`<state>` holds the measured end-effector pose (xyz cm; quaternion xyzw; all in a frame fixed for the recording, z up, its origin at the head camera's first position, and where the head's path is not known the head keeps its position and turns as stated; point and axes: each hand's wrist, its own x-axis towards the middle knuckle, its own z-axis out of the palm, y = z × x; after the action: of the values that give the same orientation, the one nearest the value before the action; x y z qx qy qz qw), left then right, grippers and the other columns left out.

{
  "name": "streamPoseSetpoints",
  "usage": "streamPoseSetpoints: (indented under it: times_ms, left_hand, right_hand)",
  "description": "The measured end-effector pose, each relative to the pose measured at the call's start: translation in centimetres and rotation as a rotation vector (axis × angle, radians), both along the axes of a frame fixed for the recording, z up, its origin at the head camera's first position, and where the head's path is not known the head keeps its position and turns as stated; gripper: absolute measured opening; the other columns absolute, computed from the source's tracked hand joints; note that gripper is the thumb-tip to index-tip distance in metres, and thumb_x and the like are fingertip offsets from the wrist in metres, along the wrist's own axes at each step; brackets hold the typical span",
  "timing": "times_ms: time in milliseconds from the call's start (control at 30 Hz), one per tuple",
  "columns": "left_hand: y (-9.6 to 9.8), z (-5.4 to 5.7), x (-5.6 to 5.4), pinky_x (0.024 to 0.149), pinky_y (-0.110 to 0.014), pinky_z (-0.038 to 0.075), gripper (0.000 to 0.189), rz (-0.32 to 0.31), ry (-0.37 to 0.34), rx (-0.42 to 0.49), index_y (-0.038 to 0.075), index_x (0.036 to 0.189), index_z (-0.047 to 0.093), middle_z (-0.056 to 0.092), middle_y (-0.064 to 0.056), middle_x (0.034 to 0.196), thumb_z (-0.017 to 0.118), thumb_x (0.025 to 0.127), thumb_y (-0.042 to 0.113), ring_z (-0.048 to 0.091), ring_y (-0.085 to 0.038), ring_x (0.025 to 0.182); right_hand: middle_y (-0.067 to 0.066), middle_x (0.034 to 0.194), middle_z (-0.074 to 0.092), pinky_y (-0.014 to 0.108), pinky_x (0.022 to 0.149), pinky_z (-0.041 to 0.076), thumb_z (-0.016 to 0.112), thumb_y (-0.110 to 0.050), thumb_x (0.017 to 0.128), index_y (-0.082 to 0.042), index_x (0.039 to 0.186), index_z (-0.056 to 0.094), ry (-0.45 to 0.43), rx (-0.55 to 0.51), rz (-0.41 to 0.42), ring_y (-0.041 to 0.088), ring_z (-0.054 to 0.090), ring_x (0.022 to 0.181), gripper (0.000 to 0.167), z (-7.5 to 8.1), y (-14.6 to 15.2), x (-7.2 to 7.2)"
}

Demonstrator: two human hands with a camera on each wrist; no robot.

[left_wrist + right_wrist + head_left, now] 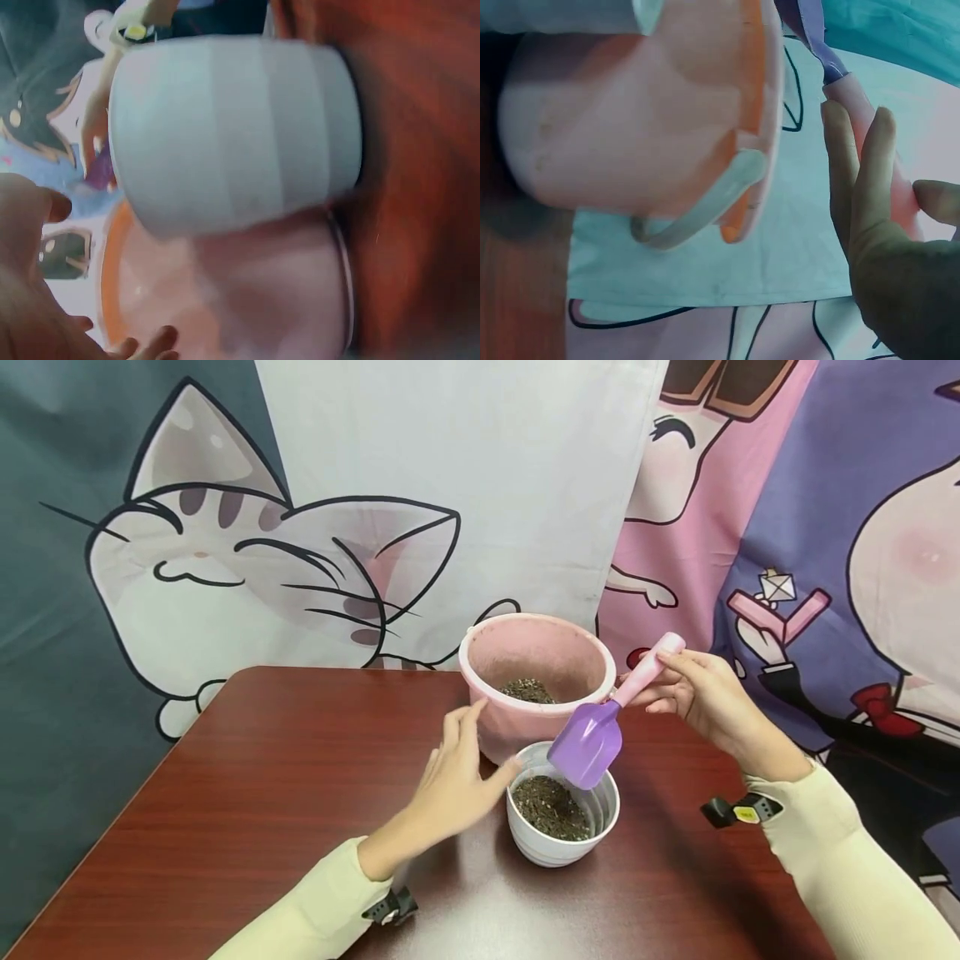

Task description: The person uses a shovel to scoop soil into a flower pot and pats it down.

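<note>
A small purple trowel [588, 745] with a pink handle is pinched in my right hand [701, 697], its blade tilted down over the rim of a white pot [551, 852]. Dark soil [551, 808] lies inside that pot. My left hand [457, 781] is held beside the white pot with fingers spread and thumb near its rim; whether it touches is unclear. In the left wrist view, the side of the white pot [232, 135] stands in front of my left hand [37, 285]. The right wrist view shows the handle [862, 120] between fingers and thumb.
Right behind the white pot stands a pink bucket [536, 722] with soil [528, 691] in it. Its pale carrying handle [705, 202] hangs at the side. Both stand on a reddish-brown table [300, 777], with a printed cartoon cloth [465, 460] hanging behind.
</note>
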<state>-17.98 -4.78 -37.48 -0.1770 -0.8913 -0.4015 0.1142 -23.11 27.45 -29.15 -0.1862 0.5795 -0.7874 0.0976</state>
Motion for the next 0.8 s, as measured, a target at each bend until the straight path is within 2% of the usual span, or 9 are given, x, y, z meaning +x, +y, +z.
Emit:
streamPoseSetpoints:
  times_ms: [133, 300, 433, 567, 667, 800]
  left_hand:
    - [-1.4, 0.4, -1.5, 0.085, -0.045, 0.05, 0.074, 0.015, 0.043, 0.132, 0.016, 0.156, 0.025, 0.032, -0.009, 0.149, 0.062, 0.096, 0.04, 0.058, -0.027, 0.112]
    - [-2.6, 0.1, -3.1, 0.079, -0.041, 0.052, 0.066, -0.043, -0.012, 0.296, 0.017, 0.156, 0.025, 0.029, -0.013, 0.152, 0.058, 0.101, 0.033, 0.061, -0.028, 0.11]
    - [-2.8, -0.1, -3.8, 0.079, -0.041, 0.053, 0.063, -0.079, -0.028, 0.326, 0.018, 0.155, 0.027, 0.03, -0.013, 0.153, 0.057, 0.101, 0.03, 0.062, -0.03, 0.111]
    - [-2.6, 0.1, -4.4, 0.084, -0.046, 0.053, 0.061, -0.062, -0.022, 0.353, 0.015, 0.153, 0.03, 0.035, -0.016, 0.15, 0.058, 0.101, 0.029, 0.063, -0.033, 0.109]
    - [-2.2, 0.4, -5.0, 0.088, -0.048, 0.051, 0.062, -0.035, -0.031, 0.386, 0.013, 0.152, 0.031, 0.04, -0.019, 0.146, 0.059, 0.1, 0.029, 0.064, -0.034, 0.107]
    - [-1.6, 0.8, -5.6, 0.09, -0.047, 0.051, 0.065, -0.022, -0.069, 0.418, 0.014, 0.152, 0.031, 0.045, -0.018, 0.143, 0.063, 0.098, 0.029, 0.064, -0.034, 0.106]
  right_hand:
    - [0.023, 0.095, 0.073, 0.032, 0.066, 0.058, 0.046, -0.007, 0.105, 0.006, 0.102, 0.068, -0.001, -0.022, -0.022, 0.031, 0.073, 0.085, 0.026, 0.9, -0.4, -0.6]
    - [0.023, 0.093, 0.073, 0.033, 0.068, 0.058, 0.051, -0.01, 0.104, 0.008, 0.096, 0.068, -0.018, -0.076, -0.106, 0.032, 0.073, 0.081, 0.026, 1.4, -1.0, -1.8]
    - [0.026, 0.094, 0.072, 0.036, 0.076, 0.057, 0.049, -0.012, 0.105, 0.013, 0.096, 0.067, 0.021, -0.076, -0.127, 0.033, 0.073, 0.085, 0.032, 1.5, -1.6, -3.0]
    - [0.029, 0.094, 0.071, 0.038, 0.083, 0.054, 0.046, -0.014, 0.106, 0.018, 0.096, 0.066, 0.087, -0.057, -0.145, 0.032, 0.072, 0.091, 0.039, 1.9, -2.1, -4.5]
    - [0.03, 0.093, 0.07, 0.039, 0.085, 0.053, 0.047, -0.014, 0.106, 0.018, 0.095, 0.066, 0.081, -0.072, -0.182, 0.033, 0.072, 0.092, 0.038, 2.0, -2.8, -5.6]
    - [0.03, 0.088, 0.07, 0.04, 0.083, 0.055, 0.047, -0.011, 0.105, 0.016, 0.093, 0.066, 0.006, -0.052, -0.254, 0.033, 0.073, 0.088, 0.035, 2.3, -4.1, -6.9]
